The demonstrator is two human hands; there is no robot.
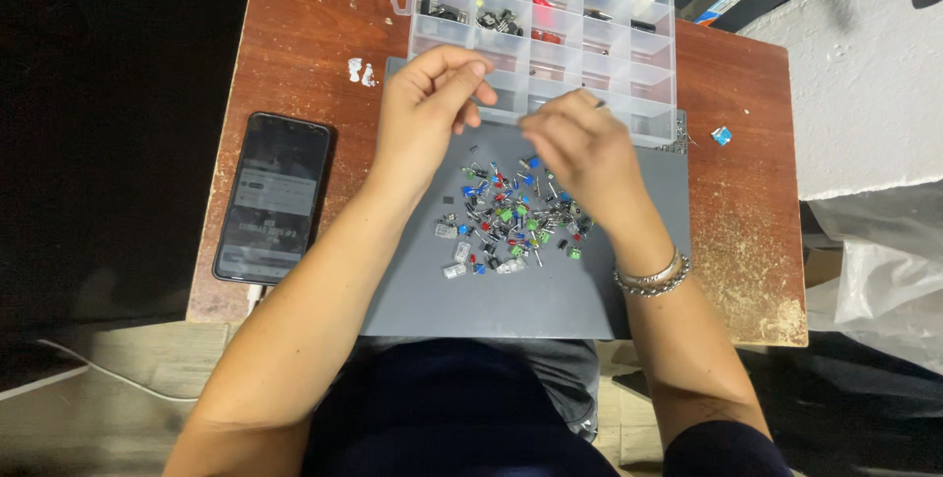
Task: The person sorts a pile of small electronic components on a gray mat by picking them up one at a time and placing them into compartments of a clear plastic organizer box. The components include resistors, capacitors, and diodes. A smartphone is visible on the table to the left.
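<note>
A heap of small electronic parts (pixel 511 217), blue, green, red, black and clear, lies on a grey mat (pixel 471 295). My left hand (pixel 427 109) hovers above the mat's far edge with fingers pinched together near the front of a clear compartment box (pixel 550 20); whatever it pinches is too small to make out. My right hand (pixel 580 148) is over the heap's far right side, fingers curled, with a thin metal lead sticking out at its fingertips. A bracelet sits on the right wrist.
The mat lies on a worn reddish wooden table (pixel 305 35). A black phone (pixel 273 197) with its screen lit rests at the left, with a cable below it. A small blue scrap (pixel 722 135) lies at the right. White plastic sheeting (pixel 874 271) lies beyond the table's right edge.
</note>
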